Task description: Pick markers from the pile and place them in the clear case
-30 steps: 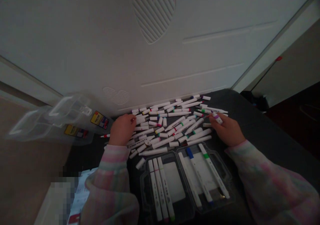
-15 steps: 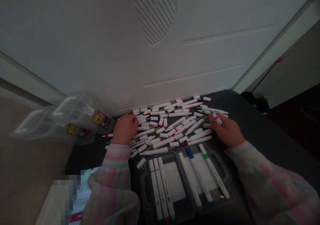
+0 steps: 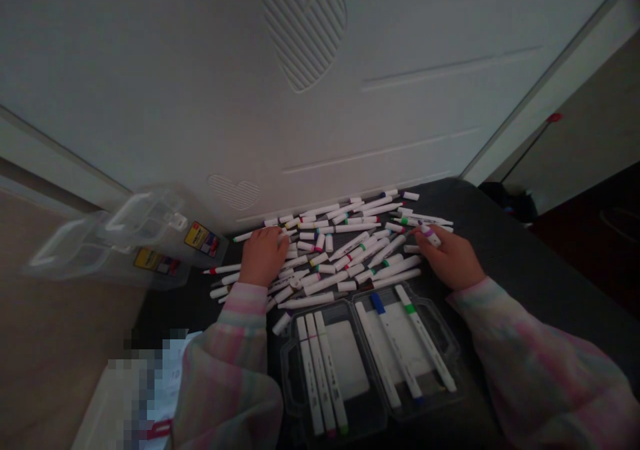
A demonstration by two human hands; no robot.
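Observation:
Several white markers with coloured bands (image 3: 345, 247) lie scattered on a dark surface against a white panel. My left hand (image 3: 263, 257) rests on the left part of the pile, fingers curled over markers. My right hand (image 3: 450, 260) is at the pile's right edge, closed on a marker with a purple band (image 3: 430, 235). Below the pile an open clear case (image 3: 440, 343) holds three markers in its left half (image 3: 320, 370) and three in its right half (image 3: 400, 350).
Two clear plastic cases with yellow labels (image 3: 135, 237) lean at the left by the panel. A white panel with embossed hearts (image 3: 305, 30) stands behind the pile. Paper lies at the lower left. The dark surface extends to the right.
My left hand has slid to the right over the pile, uncovering a few markers at its left. My right hand has stayed in place with the purple-banded marker.

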